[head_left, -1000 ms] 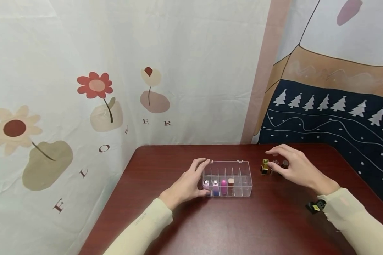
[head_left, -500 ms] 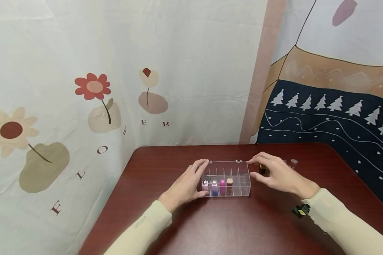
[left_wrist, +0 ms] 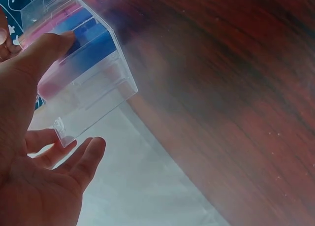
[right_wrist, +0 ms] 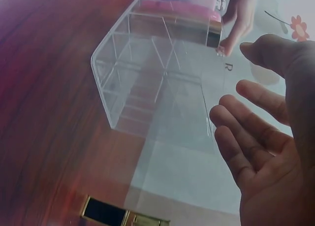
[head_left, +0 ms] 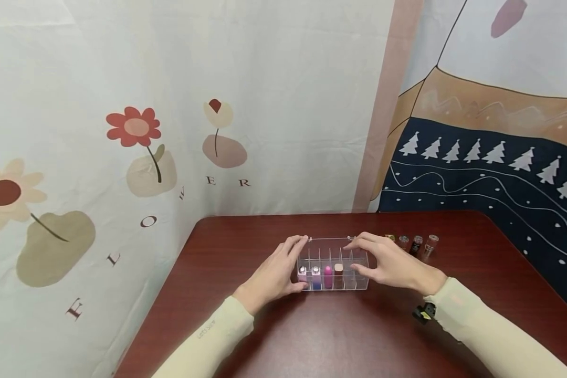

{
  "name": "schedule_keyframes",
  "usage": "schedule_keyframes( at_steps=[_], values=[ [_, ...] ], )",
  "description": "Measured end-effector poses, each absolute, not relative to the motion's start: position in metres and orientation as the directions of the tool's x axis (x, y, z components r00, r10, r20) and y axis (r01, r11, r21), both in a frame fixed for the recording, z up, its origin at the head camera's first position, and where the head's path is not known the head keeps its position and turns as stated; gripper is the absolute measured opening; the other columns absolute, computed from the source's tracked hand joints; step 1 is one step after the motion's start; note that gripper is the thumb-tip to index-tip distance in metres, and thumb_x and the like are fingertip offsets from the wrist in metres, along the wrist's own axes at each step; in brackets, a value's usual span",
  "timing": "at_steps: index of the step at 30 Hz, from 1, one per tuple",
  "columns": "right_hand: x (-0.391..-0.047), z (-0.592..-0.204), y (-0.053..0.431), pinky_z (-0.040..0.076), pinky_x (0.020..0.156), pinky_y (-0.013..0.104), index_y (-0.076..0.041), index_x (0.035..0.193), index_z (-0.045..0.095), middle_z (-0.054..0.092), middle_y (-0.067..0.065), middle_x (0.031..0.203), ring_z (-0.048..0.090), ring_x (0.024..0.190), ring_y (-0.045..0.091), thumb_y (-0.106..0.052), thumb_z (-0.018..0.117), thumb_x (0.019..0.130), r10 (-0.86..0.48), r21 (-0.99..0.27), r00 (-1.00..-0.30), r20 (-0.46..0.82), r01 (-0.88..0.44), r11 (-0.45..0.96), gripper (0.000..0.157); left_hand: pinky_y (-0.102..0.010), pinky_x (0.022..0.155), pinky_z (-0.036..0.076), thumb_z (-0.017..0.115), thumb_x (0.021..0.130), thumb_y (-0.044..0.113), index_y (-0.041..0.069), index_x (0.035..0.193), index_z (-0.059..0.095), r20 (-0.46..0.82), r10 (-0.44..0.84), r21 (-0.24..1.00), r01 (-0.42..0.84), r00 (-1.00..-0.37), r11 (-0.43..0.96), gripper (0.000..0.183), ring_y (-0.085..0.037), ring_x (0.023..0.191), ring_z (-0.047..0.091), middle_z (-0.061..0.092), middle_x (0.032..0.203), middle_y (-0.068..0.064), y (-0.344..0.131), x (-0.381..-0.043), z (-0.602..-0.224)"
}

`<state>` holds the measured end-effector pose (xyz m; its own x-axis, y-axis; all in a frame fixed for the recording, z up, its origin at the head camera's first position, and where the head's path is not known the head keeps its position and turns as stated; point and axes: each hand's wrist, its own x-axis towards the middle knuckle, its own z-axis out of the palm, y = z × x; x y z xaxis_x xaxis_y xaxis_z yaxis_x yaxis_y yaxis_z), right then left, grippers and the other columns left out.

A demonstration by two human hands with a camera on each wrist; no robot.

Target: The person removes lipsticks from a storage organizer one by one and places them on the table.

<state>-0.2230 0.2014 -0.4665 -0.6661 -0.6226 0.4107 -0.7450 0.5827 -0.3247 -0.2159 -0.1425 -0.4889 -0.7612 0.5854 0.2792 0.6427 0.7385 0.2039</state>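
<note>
A clear plastic divided box [head_left: 361, 284] stands on the table, its left slots filled and its right ones without tubes. In it are two lip-gloss-like tubes [head_left: 316, 278] with silvery tops, a bright pink tube [head_left: 328, 277] and a brown-capped tube [head_left: 338, 276]. My left hand [head_left: 271, 270] grips the box's left end, thumb at the front and fingers at the back; the left wrist view shows the thumb [left_wrist: 54, 45] over a blue-and-pink tube [left_wrist: 93, 51]. My right hand [head_left: 392, 263] holds nothing, its fingers spread loosely at the box's right end.
Right of the box stand a gold-and-black lipstick [right_wrist: 106, 211] and several small tubes, among them a dark one [head_left: 415, 245] and a clear-capped one [head_left: 431, 244]. The dark red table [head_left: 312, 336] meets a printed cloth [head_left: 288, 157] at its back edge.
My right hand has moved left from beside the gold-and-black lipstick to the box's right end, uncovering the tubes behind it. My left hand keeps its grip on the box.
</note>
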Motion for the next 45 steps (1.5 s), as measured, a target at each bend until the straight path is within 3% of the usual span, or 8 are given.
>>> schedule_keyframes(
  at_steps=[7, 23, 45],
  values=[
    [-0.224, -0.471, 0.192, 0.072, 0.100, 0.050, -0.010, 0.135, 0.082, 0.083, 0.008, 0.129, 0.081, 0.108, 0.024, -0.019, 0.093, 0.099, -0.652, -0.371, -0.649, 0.391, -0.760, 0.534, 0.039, -0.049, 0.129, 0.057, 0.108, 0.085, 0.034, 0.005, 0.180, 0.037, 0.276, 0.581, 0.210, 0.637, -0.766, 0.741, 0.121, -0.039, 0.150, 0.063, 0.052, 0.171, -0.019, -0.140, -0.213, -0.487],
    [-0.227, -0.483, 0.182, 0.070, 0.088, 0.036, -0.005, 0.132, 0.081, 0.084, 0.008, 0.124, 0.080, 0.100, 0.018, -0.016, 0.090, 0.101, -0.693, -0.391, -0.612, 0.381, -0.786, 0.479, 0.034, -0.048, 0.128, 0.058, 0.108, 0.085, 0.036, 0.005, 0.180, 0.036, 0.280, 0.576, 0.193, 0.633, -0.768, 0.750, 0.123, -0.039, 0.148, 0.065, 0.051, 0.172, -0.019, -0.140, -0.214, -0.490],
    [-0.226, -0.486, 0.177, 0.071, 0.086, 0.033, -0.007, 0.128, 0.083, 0.086, 0.003, 0.116, 0.078, 0.098, 0.010, -0.018, 0.089, 0.104, -0.683, -0.391, -0.628, 0.374, -0.774, 0.498, 0.027, -0.048, 0.127, 0.058, 0.109, 0.084, 0.036, 0.006, 0.180, 0.036, 0.293, 0.576, 0.193, 0.638, -0.763, 0.746, 0.124, -0.040, 0.145, 0.066, 0.050, 0.174, -0.018, -0.139, -0.212, -0.491]
  ],
)
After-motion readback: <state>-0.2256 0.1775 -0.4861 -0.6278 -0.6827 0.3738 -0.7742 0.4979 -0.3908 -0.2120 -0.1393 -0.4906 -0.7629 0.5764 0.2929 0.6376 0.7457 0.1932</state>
